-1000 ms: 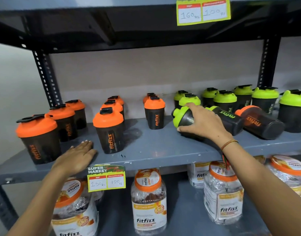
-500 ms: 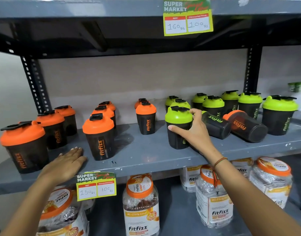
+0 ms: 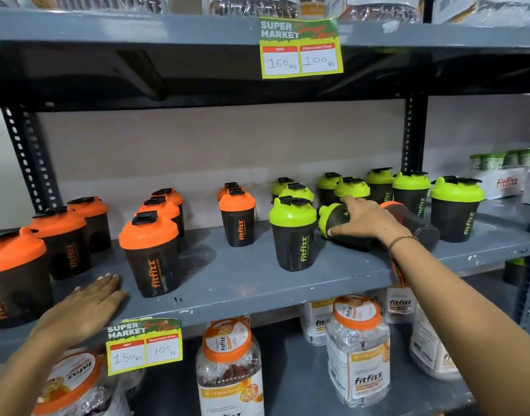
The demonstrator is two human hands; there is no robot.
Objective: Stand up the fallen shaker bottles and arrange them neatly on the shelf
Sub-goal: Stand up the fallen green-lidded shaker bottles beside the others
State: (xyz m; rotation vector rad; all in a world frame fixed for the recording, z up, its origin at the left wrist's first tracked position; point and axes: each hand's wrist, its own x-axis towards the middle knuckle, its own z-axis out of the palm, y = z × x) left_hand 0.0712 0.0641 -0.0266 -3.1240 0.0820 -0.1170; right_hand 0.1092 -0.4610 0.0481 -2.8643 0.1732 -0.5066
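Dark shaker bottles stand on the grey middle shelf (image 3: pixel 257 283), orange-lidded ones on the left and green-lidded ones on the right. One green-lidded shaker (image 3: pixel 292 235) stands upright near the front. Just right of it a second green-lidded shaker (image 3: pixel 333 220) lies on its side, and my right hand (image 3: pixel 360 219) is closed over its body. Behind my wrist an orange-lidded shaker (image 3: pixel 420 226) also lies on its side. My left hand (image 3: pixel 89 304) rests flat on the shelf's front edge beside an upright orange-lidded shaker (image 3: pixel 151 253), holding nothing.
Price tags hang from the upper shelf edge (image 3: pixel 301 48) and the middle shelf edge (image 3: pixel 143 345). Clear snack jars with orange lids (image 3: pixel 357 349) fill the lower shelf. A black perforated upright (image 3: pixel 414 133) stands behind the green shakers. White boxes (image 3: pixel 504 183) sit on the neighbouring shelf at right.
My right hand let go of the green-lidded shaker it stood upright and moved right onto the fallen green-lidded one. My left hand stayed on the shelf edge.
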